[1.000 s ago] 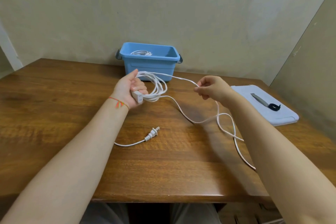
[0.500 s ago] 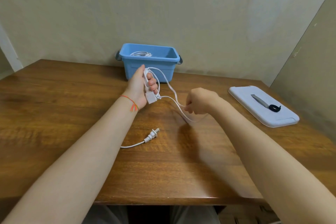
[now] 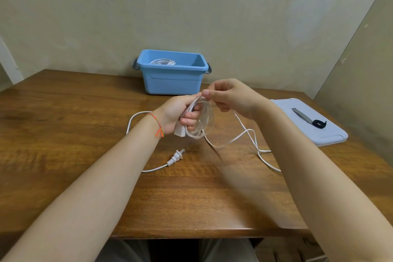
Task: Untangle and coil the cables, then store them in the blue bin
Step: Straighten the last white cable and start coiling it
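Spanning the whole lower view, a wooden table point(image 3: 63, 125) meets a plain wall. At its far edge stands the blue bin point(image 3: 172, 78) with a coiled white cable point(image 3: 162, 62) already inside. A pale lid point(image 3: 331, 134) lies to the right, a black strap point(image 3: 308, 119) on it. Above the table's middle, the left hand point(image 3: 180, 114) grips a coil of white cord point(image 3: 202, 121); the right hand point(image 3: 230, 97) pinches the cord at the coil's top. Its plug point(image 3: 177, 156) rests on the table.
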`<state>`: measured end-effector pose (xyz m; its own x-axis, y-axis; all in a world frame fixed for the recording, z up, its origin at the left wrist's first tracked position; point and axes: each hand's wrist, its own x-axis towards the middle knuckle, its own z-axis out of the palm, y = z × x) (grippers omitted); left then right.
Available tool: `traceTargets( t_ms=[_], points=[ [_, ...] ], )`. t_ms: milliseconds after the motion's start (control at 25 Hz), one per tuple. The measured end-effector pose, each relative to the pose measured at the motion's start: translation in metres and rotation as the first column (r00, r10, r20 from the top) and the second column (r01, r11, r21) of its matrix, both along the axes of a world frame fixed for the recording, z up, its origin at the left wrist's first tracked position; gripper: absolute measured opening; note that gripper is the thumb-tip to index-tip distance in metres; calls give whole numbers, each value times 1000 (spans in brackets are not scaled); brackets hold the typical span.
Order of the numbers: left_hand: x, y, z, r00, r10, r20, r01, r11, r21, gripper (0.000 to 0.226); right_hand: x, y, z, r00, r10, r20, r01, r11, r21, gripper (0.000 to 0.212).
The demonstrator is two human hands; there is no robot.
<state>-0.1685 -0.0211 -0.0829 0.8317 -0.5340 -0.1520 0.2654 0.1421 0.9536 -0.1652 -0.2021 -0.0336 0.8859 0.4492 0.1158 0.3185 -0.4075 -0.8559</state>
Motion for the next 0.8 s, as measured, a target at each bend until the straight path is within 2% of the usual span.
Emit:
traceTargets(
  t_ms=[120, 200, 360, 480, 600, 640, 720, 800],
  points=[
    [-5, -2, 2, 996, -82, -44, 79, 994, -73, 48, 6, -4, -13, 988, -155, 13, 154, 986, 57, 34],
    [-8, -5, 2, 998, -54, -39, 50, 994, -95, 44, 7, 1, -21, 963, -257, 82, 252, 965, 67, 36],
    [-7, -13, -4, 989, 32, -145, -66, 970, -235, 48, 5, 18, -35, 904, -334, 268, 363, 929, -66, 42],
    [-10, -11, -11, 981, -88, -175, 35, 958, -283, 57, 11, 14, -39, 877, -376, 301, 417, 905, -86, 49],
    [-13, -9, -11, 962, -216, -170, 143, 922, -360, 56, 16, 7, -43, 877, -426, 221, 448, 892, -60, 54],
    [-12, -8, -10, 966, -191, -176, 111, 916, -386, 54, 16, 6, -45, 889, -422, 179, 438, 897, -59, 54],
    [-4, -4, -9, 966, -28, -256, -99, 877, -471, 53, 16, -1, -49, 908, -410, 90, 418, 900, -120, 51],
    [8, 6, -9, 890, 163, -426, -397, 734, -550, 58, 19, -17, -52, 929, -369, -27, 350, 900, -259, 36]
  ],
)
